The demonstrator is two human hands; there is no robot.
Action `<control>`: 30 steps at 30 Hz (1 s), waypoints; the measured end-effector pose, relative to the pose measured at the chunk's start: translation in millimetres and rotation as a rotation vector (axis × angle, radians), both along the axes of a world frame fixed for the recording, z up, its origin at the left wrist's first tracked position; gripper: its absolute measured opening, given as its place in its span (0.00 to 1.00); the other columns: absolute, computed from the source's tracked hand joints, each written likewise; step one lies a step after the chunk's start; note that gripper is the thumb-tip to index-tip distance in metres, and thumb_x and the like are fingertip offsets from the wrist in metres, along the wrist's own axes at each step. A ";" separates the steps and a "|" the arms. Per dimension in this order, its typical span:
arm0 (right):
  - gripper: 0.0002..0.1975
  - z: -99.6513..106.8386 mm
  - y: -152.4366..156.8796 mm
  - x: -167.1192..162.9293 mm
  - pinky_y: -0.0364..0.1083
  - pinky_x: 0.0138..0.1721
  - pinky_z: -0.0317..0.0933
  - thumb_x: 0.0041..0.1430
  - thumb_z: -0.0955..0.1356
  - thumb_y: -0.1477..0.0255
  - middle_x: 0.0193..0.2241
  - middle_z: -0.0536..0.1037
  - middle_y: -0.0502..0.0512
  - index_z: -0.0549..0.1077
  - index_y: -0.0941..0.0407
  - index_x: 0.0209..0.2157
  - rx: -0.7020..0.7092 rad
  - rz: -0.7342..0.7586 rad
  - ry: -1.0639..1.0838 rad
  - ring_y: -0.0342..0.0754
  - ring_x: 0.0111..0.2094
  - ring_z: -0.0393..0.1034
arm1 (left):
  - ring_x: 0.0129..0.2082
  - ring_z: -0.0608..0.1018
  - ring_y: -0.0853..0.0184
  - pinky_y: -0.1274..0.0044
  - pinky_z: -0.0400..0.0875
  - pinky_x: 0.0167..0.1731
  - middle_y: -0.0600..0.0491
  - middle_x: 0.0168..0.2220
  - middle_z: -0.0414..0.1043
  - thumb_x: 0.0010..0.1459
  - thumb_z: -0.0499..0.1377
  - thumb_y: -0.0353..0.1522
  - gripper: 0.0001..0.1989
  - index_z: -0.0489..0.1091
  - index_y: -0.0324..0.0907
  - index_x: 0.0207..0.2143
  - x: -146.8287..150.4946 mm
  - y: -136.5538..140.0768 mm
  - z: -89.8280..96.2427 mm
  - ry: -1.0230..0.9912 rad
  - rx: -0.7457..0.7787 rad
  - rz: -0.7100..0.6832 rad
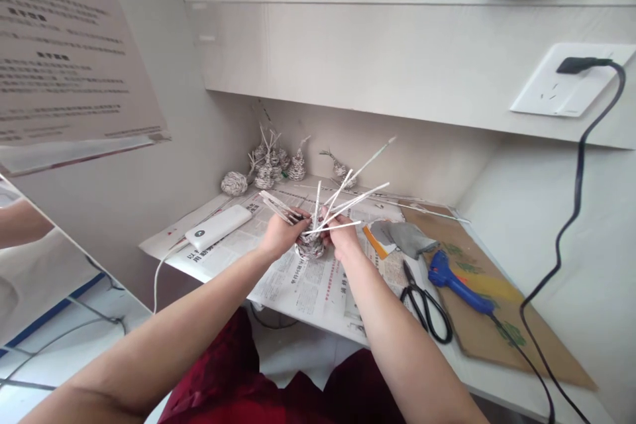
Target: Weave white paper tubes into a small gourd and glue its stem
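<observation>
A small round piece woven from rolled newspaper tubes [309, 250] sits near the table's front edge. Long white paper tubes [368, 193] stick up and out from its top in several directions. My left hand [284, 233] is closed around its left side, with a few tubes passing by the thumb and fingers. On the opposite side, my right hand [342, 233] is closed, its fingertips pinching a paper tube at the rim. The fingers partly hide the woven edge.
Several finished woven pieces [265, 172] stand at the back left corner. Newspaper [283, 288] covers the tabletop. A white power bank [218, 226] lies left; grey gloves [405, 238], black scissors [427, 308] and a blue glue gun [460, 283] lie right, near cardboard [497, 331].
</observation>
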State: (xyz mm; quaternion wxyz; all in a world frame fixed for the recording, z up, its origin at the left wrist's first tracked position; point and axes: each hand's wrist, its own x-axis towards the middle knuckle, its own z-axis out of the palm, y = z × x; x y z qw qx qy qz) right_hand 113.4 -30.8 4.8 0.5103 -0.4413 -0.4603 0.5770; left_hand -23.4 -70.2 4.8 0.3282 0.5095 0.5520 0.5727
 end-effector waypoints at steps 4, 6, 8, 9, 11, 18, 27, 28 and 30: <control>0.18 1.5 -3.1 -1.6 0.39 0.12 0.54 0.41 0.75 0.57 0.14 0.70 0.46 0.70 0.57 0.20 -0.004 -0.044 0.039 0.40 0.14 0.61 | 0.17 0.73 0.68 0.78 0.68 0.16 0.53 0.24 0.75 0.48 0.64 0.36 0.10 0.75 0.41 0.33 -2.5 0.2 -1.0 0.081 0.004 0.030; 0.18 1.5 -4.8 -3.4 0.39 0.12 0.53 0.41 0.75 0.57 0.14 0.70 0.46 0.70 0.57 0.20 0.010 -0.066 0.040 0.40 0.14 0.61 | 0.17 0.74 0.68 0.78 0.68 0.17 0.53 0.24 0.75 0.48 0.63 0.35 0.09 0.75 0.42 0.33 -4.3 -0.3 0.3 0.139 0.003 0.054; 0.17 2.5 -6.6 -5.2 0.39 0.13 0.52 0.42 0.74 0.57 0.14 0.70 0.46 0.72 0.57 0.21 0.024 -0.066 0.054 0.40 0.14 0.61 | 0.18 0.74 0.67 0.78 0.68 0.19 0.54 0.24 0.75 0.48 0.62 0.34 0.08 0.75 0.42 0.32 -5.4 -1.3 2.8 0.180 -0.001 0.084; 0.17 3.3 -7.4 -6.0 0.39 0.13 0.53 0.42 0.74 0.57 0.14 0.70 0.46 0.74 0.57 0.23 0.024 -0.060 0.071 0.40 0.14 0.61 | 0.19 0.75 0.67 0.78 0.67 0.20 0.54 0.24 0.75 0.48 0.62 0.34 0.07 0.76 0.42 0.32 -5.7 -1.9 4.2 0.193 -0.004 0.099; 0.16 5.0 -8.4 -7.1 0.39 0.15 0.54 0.43 0.73 0.58 0.15 0.71 0.45 0.76 0.57 0.28 0.025 -0.043 0.122 0.40 0.15 0.61 | 0.20 0.75 0.67 0.79 0.67 0.21 0.54 0.23 0.75 0.48 0.62 0.33 0.07 0.76 0.43 0.31 -5.5 -3.2 6.8 0.218 -0.012 0.117; 0.18 -1.5 -5.6 -7.6 0.43 0.24 0.64 0.38 0.74 0.65 0.23 0.77 0.47 0.75 0.55 0.34 0.120 -0.017 0.090 0.43 0.21 0.68 | 0.25 0.77 0.63 0.78 0.66 0.25 0.53 0.23 0.75 0.48 0.61 0.32 0.06 0.76 0.43 0.31 -3.1 -4.3 7.1 0.234 0.024 0.154; 0.09 -3.0 -7.7 -4.0 0.42 0.26 0.64 0.45 0.71 0.68 0.24 0.78 0.50 0.74 0.55 0.30 0.306 -0.047 -0.200 0.45 0.23 0.71 | 0.27 0.78 0.64 0.78 0.68 0.27 0.52 0.27 0.77 0.49 0.60 0.31 0.06 0.76 0.43 0.31 -3.8 -4.1 7.4 0.287 0.081 0.138; 0.08 -2.9 -7.4 -3.9 0.42 0.26 0.64 0.46 0.70 0.68 0.24 0.78 0.50 0.74 0.55 0.30 0.312 -0.057 -0.222 0.45 0.23 0.71 | 0.26 0.77 0.64 0.78 0.68 0.27 0.53 0.26 0.77 0.48 0.61 0.30 0.06 0.76 0.43 0.31 -3.8 -4.9 8.7 0.283 0.071 0.120; 0.08 -2.7 -7.2 -4.2 0.42 0.24 0.64 0.46 0.70 0.68 0.22 0.78 0.50 0.74 0.56 0.30 0.280 -0.057 -0.230 0.45 0.22 0.71 | 0.25 0.77 0.64 0.78 0.68 0.26 0.53 0.26 0.77 0.47 0.61 0.29 0.06 0.76 0.44 0.30 -3.9 -6.0 10.6 0.255 0.045 0.101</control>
